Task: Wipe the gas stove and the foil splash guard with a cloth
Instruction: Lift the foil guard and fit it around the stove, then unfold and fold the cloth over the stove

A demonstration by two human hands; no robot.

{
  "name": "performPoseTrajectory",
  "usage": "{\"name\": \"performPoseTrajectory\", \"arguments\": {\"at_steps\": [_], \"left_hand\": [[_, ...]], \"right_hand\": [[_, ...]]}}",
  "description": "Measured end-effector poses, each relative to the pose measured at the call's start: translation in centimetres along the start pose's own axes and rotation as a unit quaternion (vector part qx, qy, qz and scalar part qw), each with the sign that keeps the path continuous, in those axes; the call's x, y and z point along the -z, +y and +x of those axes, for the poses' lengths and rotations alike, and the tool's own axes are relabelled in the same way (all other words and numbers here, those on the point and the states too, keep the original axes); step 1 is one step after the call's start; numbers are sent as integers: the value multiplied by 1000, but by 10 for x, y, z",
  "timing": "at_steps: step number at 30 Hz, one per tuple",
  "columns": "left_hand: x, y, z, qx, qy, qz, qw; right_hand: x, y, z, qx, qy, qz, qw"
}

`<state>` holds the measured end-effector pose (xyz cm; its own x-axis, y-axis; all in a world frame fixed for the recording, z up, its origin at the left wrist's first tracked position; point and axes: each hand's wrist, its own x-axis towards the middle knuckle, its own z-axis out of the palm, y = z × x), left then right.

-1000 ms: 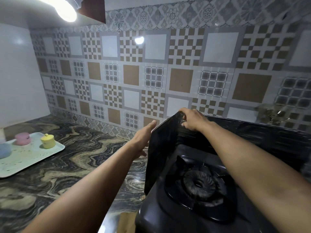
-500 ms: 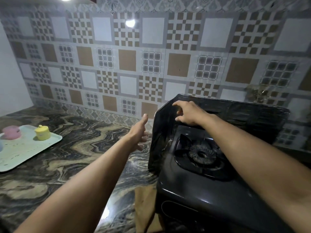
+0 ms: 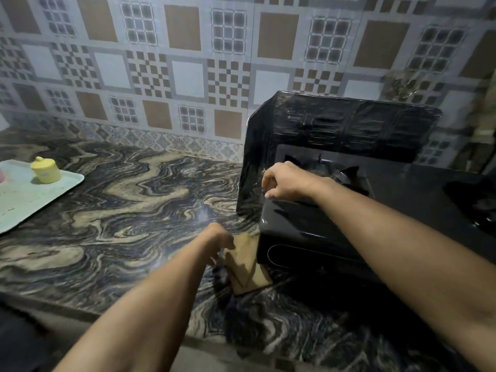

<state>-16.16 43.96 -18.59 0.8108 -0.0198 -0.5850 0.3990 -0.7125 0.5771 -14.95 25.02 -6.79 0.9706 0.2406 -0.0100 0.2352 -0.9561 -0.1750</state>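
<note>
Your stove (image 3: 308, 232) is glossy black, its dark splash guard (image 3: 341, 122) creased. Your right hand (image 3: 284, 182) hangs loosely curled, holding nothing; your left hand (image 3: 218, 238), I cannot tell.

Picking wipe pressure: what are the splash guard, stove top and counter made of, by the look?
Splash guard: thin sheet, likely foil, dark and glossy; creased panels catch the light.
Stove top: smooth glossy black, glass or enamelled metal, can't tell which; sharp highlights at its edge.
Counter: polished stone or stone-look slab; swirling veins, light glare.
</note>
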Motion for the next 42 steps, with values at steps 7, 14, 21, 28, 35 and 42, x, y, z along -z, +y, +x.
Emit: {"name": "performPoseTrajectory", "arguments": {"at_steps": [7, 14, 21, 28, 35, 42], "left_hand": [[-45, -27, 5, 10, 73, -15, 997], [-35, -30, 19, -5, 144, -39, 989], [30, 17, -29, -137, 140, -76, 978], [75, 43, -63, -231, 68, -199, 950], [103, 55, -92, -283, 65, -204, 935], [122, 59, -102, -307, 59, -163, 936]], "right_hand": [[-26, -7, -22, -17, 11, 41, 999], [-28, -10, -34, -30, 25, 62, 997], [-24, -28, -31, -28, 26, 96, 995], [-15, -51, -16, -16, 23, 136, 990], [0, -57, -6, -3, 49, 166, 985], [8, -60, -4, 14, -5, 281, 960]]}}
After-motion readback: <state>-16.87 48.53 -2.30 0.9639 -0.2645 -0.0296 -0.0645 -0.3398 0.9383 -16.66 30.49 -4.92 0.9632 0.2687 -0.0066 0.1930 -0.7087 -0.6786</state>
